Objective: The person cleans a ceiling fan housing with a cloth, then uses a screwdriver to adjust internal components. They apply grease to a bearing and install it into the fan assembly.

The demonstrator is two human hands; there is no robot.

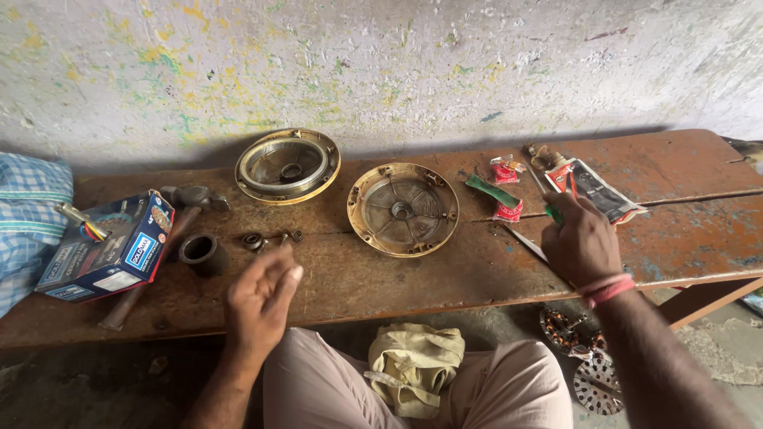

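A person sits at a worn brown wooden bench (445, 274) set against a paint-flecked wall; the right hand (582, 242), a pink band at its wrist, is closed around a green-handled tool (552, 211) near the bench's right part, with a thin metal blade (524, 243) lying just beside it; the left hand (261, 298) hovers over the front edge, fingers loosely curled and holding nothing that can be seen; small dark metal bearings and nuts (270, 239) lie just beyond it, beside a short grey metal sleeve (202, 253); two round brass-rimmed metal covers (403, 208) sit mid-bench, bare wood open between them and the front edge; a blue rectangular cardboard box (107, 246) rests at far left, a hammer (191, 202) alongside; red-and-white sachets (506, 171) and a torn flat packet (598, 189) lie toward the back right; a folded cream cloth (415, 365) rests on the lap.
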